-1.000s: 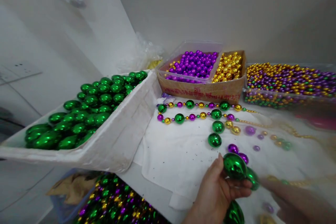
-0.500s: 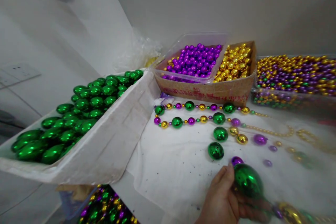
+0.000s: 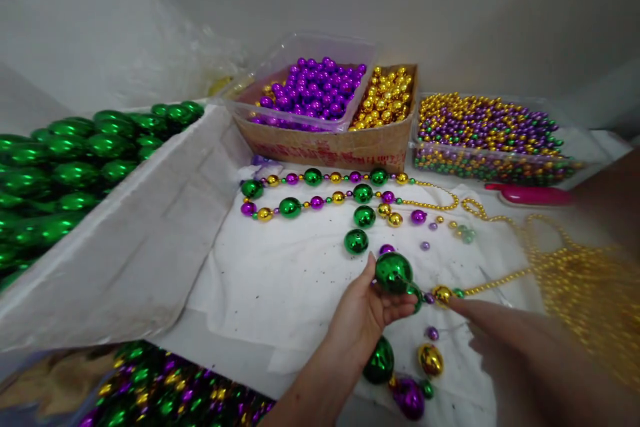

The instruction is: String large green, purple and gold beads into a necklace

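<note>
My left hand (image 3: 363, 310) is closed around a large shiny green bead (image 3: 393, 271). A second green bead (image 3: 415, 295) sits by its fingertips, in line with a small purple bead and a gold bead (image 3: 443, 295) on a string. At that gold bead are the fingertips of my right hand (image 3: 483, 320), which look pinched on it; the far fingers are hidden. A thin gold bead chain (image 3: 500, 280) runs from there to the right. Below my hands hang or lie a green bead (image 3: 380, 360), a gold bead (image 3: 431, 359) and a purple bead (image 3: 409, 397).
A beaded necklace (image 3: 290, 207) and loose beads lie on the white cloth (image 3: 280, 267). Around it stand a white foam box (image 3: 150, 240) of green beads, a cardboard box (image 3: 320, 147), and a clear tub (image 3: 480, 153) of small beads. A pink-handled tool (image 3: 535, 195) lies right.
My view has turned to the right. My right hand has come into view at the gold bead. My left hand still holds the large green bead.
</note>
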{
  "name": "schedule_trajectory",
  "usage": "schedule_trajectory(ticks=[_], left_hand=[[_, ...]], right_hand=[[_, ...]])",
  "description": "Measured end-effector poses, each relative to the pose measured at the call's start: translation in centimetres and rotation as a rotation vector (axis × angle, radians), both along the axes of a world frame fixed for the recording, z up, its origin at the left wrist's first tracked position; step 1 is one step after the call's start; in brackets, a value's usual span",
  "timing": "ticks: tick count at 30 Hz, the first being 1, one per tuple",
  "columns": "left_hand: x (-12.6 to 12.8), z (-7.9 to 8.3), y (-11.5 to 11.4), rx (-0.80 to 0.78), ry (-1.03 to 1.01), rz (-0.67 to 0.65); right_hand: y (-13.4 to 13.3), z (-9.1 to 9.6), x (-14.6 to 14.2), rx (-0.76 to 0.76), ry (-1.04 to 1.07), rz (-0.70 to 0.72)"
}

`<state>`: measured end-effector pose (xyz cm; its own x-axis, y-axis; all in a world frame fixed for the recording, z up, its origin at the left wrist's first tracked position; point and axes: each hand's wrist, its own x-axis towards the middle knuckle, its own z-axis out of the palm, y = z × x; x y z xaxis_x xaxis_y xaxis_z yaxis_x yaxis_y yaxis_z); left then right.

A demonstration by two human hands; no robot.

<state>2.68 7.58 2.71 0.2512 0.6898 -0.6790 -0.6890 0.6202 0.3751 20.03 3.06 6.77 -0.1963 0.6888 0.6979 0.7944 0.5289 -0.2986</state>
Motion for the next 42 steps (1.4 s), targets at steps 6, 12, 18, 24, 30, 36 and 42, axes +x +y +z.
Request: schedule_trajectory(ticks=[6,12,18,24,30,36,42], left_hand=[[-0.6,1.0,-1.1,0.018,-0.021,0.041],[-1.2,1.6,-1.9,0.068,-0.019,0.097],[-1.6,2.2,-2.3,0.093,-0.001,0.116],[-1.7,2.5,-2.5,0.113,-0.003,0.111],[0.2,2.8,-2.6,0.131,-0.031,0.029],[2.9,3.2,-3.1,0.158,-0.046,-0.077],[4.3,3.6,-3.8,0.178,-0.011,-0.107]], right_hand=[[-0.7,2.4,-1.6,0.078,-0.125,0.029],[-0.3,1.9,-2.1,0.132,-0.087,0.063],[-1.4,0.3,-3.6,0.223,-0.008,-0.014],[-2.1,0.7,-3.7,0.267,-0.034,-0.057],[-2.7,2.6,-1.3,0.231,-0.177,-0.133],[-4.8,3.1,0.6,0.133,-0.141,-0.182],[-5.7,2.9,1.4,0.174,-0.092,-0.22]])
